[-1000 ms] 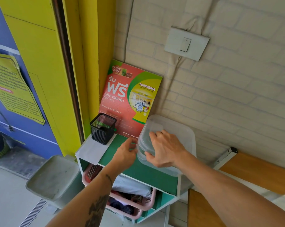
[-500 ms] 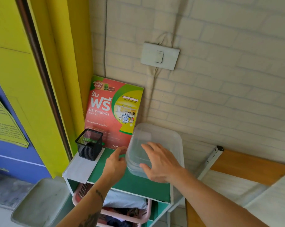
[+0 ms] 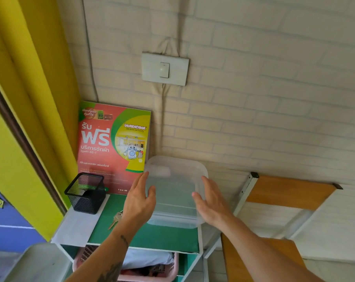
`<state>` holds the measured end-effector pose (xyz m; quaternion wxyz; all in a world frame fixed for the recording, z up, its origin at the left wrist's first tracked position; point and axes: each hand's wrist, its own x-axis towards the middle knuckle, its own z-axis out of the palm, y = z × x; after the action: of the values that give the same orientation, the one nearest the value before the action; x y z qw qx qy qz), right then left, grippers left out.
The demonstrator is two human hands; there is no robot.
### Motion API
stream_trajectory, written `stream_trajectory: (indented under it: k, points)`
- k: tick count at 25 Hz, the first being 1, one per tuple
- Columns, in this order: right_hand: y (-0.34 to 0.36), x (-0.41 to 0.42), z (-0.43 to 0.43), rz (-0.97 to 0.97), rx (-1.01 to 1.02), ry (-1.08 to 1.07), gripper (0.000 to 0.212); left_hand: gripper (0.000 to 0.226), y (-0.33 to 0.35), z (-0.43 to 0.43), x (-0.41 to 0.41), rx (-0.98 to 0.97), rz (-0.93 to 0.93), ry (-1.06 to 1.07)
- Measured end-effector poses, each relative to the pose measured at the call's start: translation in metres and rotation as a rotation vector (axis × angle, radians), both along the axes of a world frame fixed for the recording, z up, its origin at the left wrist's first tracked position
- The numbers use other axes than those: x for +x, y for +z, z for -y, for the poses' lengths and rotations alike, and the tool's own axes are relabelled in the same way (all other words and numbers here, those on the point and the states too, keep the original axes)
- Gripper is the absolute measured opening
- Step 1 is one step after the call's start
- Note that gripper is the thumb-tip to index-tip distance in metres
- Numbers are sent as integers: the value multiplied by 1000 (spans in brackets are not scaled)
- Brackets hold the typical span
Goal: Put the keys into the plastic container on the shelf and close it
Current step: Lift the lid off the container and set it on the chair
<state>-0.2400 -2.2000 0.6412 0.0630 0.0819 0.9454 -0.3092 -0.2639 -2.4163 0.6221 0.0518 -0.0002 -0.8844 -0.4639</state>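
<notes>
A clear plastic container point(image 3: 173, 192) with its lid on stands on the green shelf top point(image 3: 152, 237), against the brick wall. My left hand point(image 3: 139, 202) lies flat along its left side, thumb over the lid's edge. On the right side my right hand point(image 3: 211, 202) does the same, fingers straight and apart. Neither hand curls around the box. The keys point(image 3: 115, 218) lie on the green top just left of my left wrist, partly hidden by it.
A black mesh pen holder point(image 3: 85, 192) stands at the shelf's left, with a red poster point(image 3: 111, 147) leaning behind it. A pink basket point(image 3: 129, 269) sits underneath. A wooden folding table point(image 3: 288, 192) is at the right, a grey bin point(image 3: 40, 263) lower left.
My right hand has slid off the lid's top to the container's right side. My left hand has moved from the front corner to the left side, and the keys now show.
</notes>
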Motion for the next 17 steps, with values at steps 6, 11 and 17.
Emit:
stream_trajectory:
  k: [6, 11, 17]
  points:
    - [5, -5, 17, 10, -130, -72, 71, 54, 9, -12, 2, 25, -67, 99]
    - [15, -10, 16, -39, -127, -101, 71, 63, 20, -14, 1, 16, -84, 119]
    - [34, -8, 8, -126, -86, -106, 69, 63, 31, -24, 4, 14, -120, 114]
